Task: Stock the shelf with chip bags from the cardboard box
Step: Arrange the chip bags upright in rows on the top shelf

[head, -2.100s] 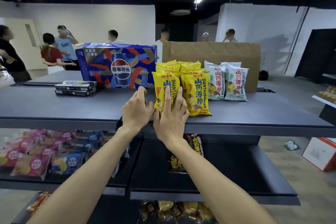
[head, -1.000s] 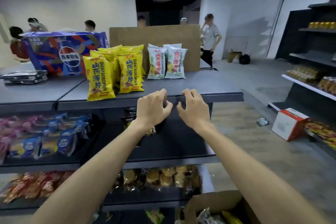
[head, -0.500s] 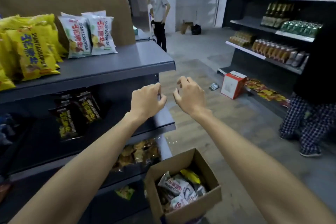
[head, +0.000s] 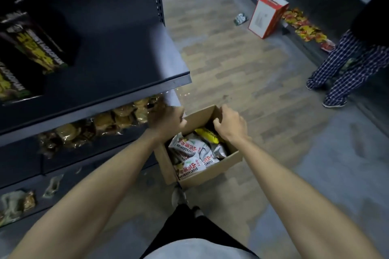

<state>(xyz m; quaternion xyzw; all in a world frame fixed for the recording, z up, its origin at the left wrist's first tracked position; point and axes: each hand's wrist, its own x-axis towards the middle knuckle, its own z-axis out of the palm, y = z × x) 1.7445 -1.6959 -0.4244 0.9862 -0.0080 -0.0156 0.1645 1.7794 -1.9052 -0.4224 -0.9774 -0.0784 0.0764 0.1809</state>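
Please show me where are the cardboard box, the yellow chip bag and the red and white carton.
cardboard box (head: 228, 159): head view, near wall.
yellow chip bag (head: 207, 134): head view, its face.
red and white carton (head: 263, 18): head view, white side.

Your left hand (head: 166, 121) and right hand (head: 229, 125) hover with curled fingers over the open cardboard box (head: 210, 174) on the floor, and neither plainly holds anything. Inside the box lie white chip bags (head: 189, 149) and one yellow bag (head: 207, 134). To your left stands the dark shelf (head: 117, 65) with black-and-yellow packets (head: 31, 48); a red-and-white carton (head: 267, 14) sits across the aisle.
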